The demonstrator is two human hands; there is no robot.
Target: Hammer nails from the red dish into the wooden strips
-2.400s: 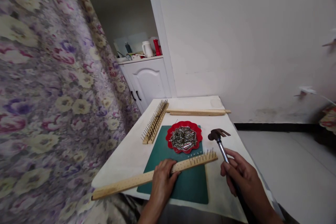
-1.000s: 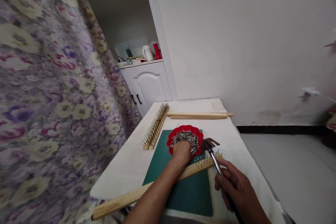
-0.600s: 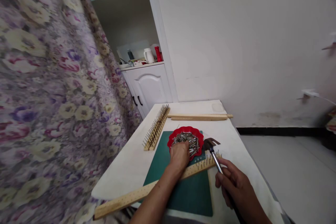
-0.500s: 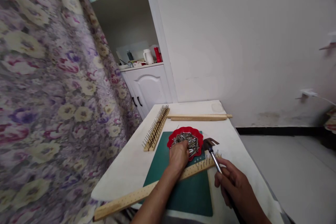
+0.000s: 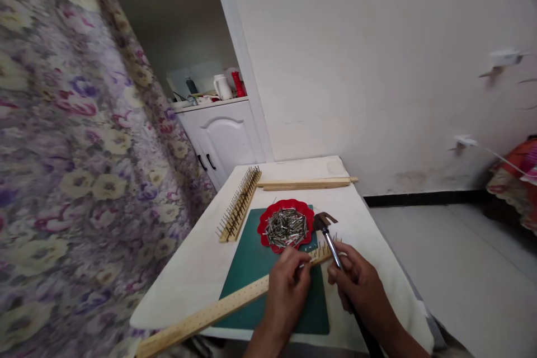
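Observation:
My left hand [image 5: 287, 285] is over the pale wooden strip [image 5: 222, 307], thumb and fingers pinched together on a nail that is mostly hidden. Holes run along the strip, and several nails stand upright towards its right end. In my right hand [image 5: 364, 284] is a claw hammer [image 5: 332, 247], gripped by the handle with its head pointing up and away from me. Just beyond my left hand, a red scalloped bowl [image 5: 262, 222] holds a heap of loose nails [image 5: 287, 227]. Bowl and strip both rest on a green mat [image 5: 241, 277].
Wooden strips full of upright nails [image 5: 240, 207] lie at the table's left. Bare wooden strips [image 5: 306, 183] lie across the back of the white-covered table [image 5: 184, 285]. A floral curtain [image 5: 84, 179] hangs at the left, and a white cabinet [image 5: 226, 140] stands behind.
My left hand has left the bowl and come down towards me to the strip, fingers pinched. The hammer stays in my right hand. The whole view has shifted slightly.

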